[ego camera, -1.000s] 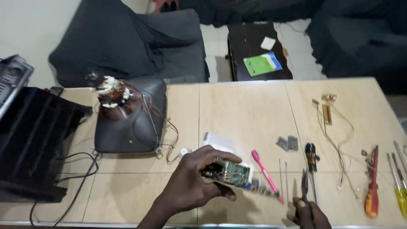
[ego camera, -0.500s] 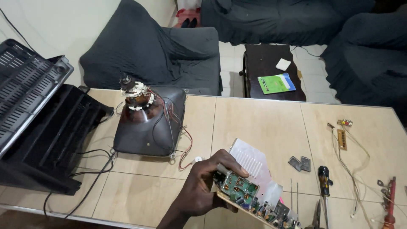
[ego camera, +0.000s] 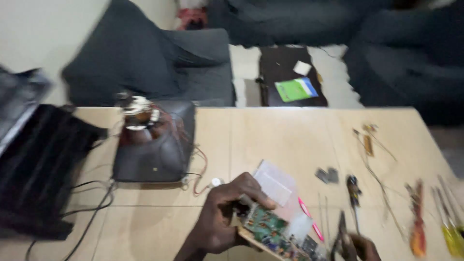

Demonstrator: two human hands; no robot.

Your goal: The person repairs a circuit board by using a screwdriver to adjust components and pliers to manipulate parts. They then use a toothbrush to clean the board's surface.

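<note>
Left hand (ego camera: 224,217) curls closed around a green circuit board (ego camera: 275,234) near the table (ego camera: 290,140) edge, while right hand (ego camera: 360,246) grips dark pliers (ego camera: 340,234).

View swung back right vs 0.5 s ago: screwdrivers (ego camera: 452,232) at the table's (ego camera: 290,140) right edge back in frame, black casing (ego camera: 34,169) cut off at left. Right hand (ego camera: 360,246) w/ pliers (ego camera: 340,232) visible again at bottom edge. Left hand (ego camera: 224,217) tipped the circuit board (ego camera: 275,234) from flat (1 s ago) to angled down-right.
</note>
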